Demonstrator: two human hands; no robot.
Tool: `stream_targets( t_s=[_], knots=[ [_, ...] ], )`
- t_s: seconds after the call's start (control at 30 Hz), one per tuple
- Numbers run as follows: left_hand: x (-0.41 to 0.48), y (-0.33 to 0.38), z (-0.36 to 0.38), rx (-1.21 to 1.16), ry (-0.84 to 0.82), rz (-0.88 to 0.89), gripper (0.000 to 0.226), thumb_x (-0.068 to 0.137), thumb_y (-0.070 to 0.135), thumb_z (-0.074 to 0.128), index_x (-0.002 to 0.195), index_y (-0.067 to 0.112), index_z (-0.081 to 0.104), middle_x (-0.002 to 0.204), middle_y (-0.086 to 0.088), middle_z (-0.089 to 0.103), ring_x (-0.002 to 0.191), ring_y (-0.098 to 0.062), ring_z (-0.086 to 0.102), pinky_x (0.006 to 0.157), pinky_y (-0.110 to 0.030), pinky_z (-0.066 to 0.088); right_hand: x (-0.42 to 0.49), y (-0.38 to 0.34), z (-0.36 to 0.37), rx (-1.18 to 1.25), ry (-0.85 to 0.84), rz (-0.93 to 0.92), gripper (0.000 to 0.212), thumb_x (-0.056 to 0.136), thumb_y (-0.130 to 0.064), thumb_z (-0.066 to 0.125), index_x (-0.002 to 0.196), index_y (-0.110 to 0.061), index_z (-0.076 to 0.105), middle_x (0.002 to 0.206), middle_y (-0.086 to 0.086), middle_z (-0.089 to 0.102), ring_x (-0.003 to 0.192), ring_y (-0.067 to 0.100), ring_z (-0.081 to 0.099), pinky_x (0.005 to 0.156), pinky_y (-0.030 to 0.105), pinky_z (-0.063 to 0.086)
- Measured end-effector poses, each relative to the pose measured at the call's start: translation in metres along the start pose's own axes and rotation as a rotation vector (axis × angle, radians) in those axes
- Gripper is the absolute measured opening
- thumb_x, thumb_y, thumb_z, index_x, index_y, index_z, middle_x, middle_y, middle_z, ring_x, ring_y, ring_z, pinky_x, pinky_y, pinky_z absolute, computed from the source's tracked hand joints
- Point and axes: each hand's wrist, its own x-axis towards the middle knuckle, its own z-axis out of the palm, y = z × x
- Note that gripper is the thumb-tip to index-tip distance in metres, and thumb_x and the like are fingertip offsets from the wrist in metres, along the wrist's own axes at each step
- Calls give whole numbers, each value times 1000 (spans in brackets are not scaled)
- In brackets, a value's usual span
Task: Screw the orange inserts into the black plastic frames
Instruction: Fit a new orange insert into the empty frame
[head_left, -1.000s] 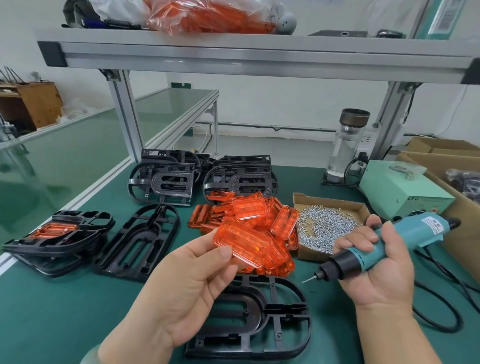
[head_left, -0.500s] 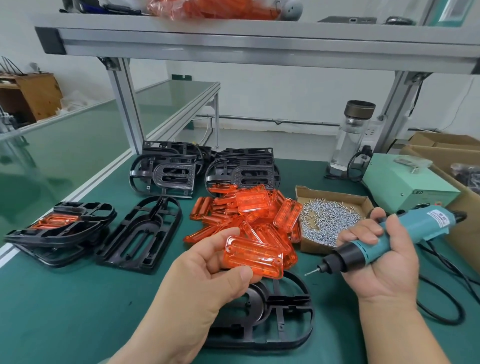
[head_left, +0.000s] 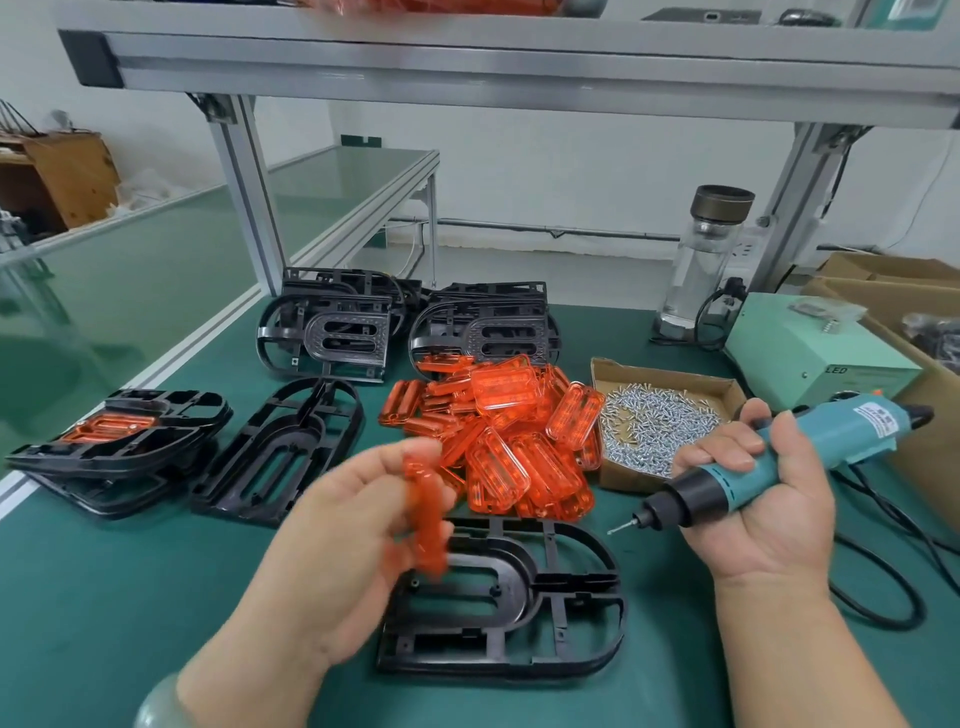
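So your left hand (head_left: 358, 525) is pinching one orange insert (head_left: 423, 514) between thumb and fingers. It's on edge and pretty blurred, sitting right over the left end of the black frame (head_left: 519, 597) that lies flat on the counter (head_left: 130, 597) in front of you. Your right hand (head_left: 753, 499) is off to the right, well apart from the left, wrapped round the teal electric screwdriver (head_left: 779, 457), bit aimed left at the frame's upper right corner, not touching it.

Just behind the frame there's the loose pile of inserts (head_left: 509, 431), with the cardboard tray of screws (head_left: 660, 421) beside it on the right. At far left, a stack of frames (head_left: 114, 441) has an insert fitted in the top one, and an empty frame (head_left: 280, 457) lies next to it. More frames (head_left: 332, 332) are piled at the back. There's also a pale green control box (head_left: 810, 358), a glass bottle (head_left: 706, 260) and an aluminium shelf (head_left: 519, 62) overhead.
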Motion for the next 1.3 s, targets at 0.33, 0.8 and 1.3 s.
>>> stream_targets(
  t_s=[0.33,0.8,1.3],
  knots=[
    [28,14,-6,1376,-279,430,25,86,18,60,100,35,72,79,34,54,78,20,52,71,7,31,0,-1,2,11,4,20,10,84,-32,55,87,-23,55,60,-13,45,45,-1,43,54,16,44],
    [26,-30,-2,1519,-322,661,16,91,31,57,103,32,69,99,11,59,99,-11,51,83,-14,31,1,-1,1,15,-3,29,10,84,-31,55,87,-22,55,60,-12,45,44,0,44,54,17,44],
    [12,-20,-25,1465,-332,370,19,88,27,62,102,38,70,91,19,48,85,-1,53,83,-18,42,0,1,2,10,-11,19,10,85,-32,53,87,-22,54,60,-12,44,44,-1,43,54,16,43]
  ],
)
